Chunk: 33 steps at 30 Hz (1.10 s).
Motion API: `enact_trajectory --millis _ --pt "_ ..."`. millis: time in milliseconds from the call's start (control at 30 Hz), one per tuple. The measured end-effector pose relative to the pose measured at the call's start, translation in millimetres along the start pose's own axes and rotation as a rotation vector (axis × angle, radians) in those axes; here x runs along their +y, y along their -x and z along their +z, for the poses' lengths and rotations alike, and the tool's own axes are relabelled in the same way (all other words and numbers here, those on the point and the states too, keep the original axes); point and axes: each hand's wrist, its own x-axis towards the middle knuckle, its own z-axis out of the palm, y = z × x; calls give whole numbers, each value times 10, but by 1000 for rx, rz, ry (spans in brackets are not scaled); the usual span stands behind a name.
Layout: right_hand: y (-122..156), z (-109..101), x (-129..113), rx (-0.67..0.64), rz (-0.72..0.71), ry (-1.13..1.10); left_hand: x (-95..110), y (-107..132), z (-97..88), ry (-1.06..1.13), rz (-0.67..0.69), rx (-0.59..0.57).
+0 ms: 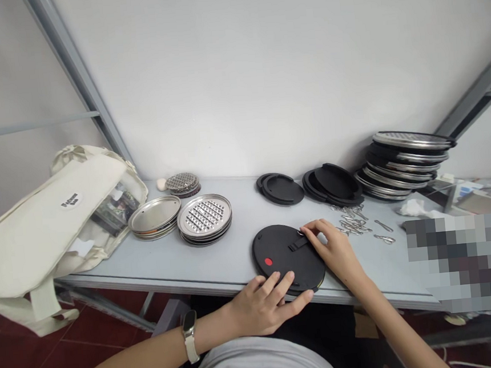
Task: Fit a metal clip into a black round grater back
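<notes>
A round black plastic disc (278,261) with a red dot and a short black strap (298,243) lies by the table's front edge. My left hand (269,305) rests on its near side, fingers spread flat and holding nothing. At its far right edge, my right hand (333,251) pinches a small shiny metal piece (300,233) by the strap's end; the fingertips partly hide it. Beyond that hand lies a loose heap of small metal clips (352,221), with a single clip (384,239) to its right.
Left of the disc stand stacked round grater plates (205,217), plain metal discs (155,215) and smaller graters (182,182). Black discs (281,189) and black trays (335,182) lie behind. A tall stack (409,164) rises at right; a cream bag (55,218) covers the left end.
</notes>
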Motion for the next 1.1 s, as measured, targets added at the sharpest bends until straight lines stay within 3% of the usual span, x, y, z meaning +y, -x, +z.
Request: enact_trajectory --millis 533,1100 --pt "-7 34 88 -47 106 -69 9 3 14 -15 -1 4" --pt "-1 54 109 -41 107 -112 10 -2 9 -24 -2 0"
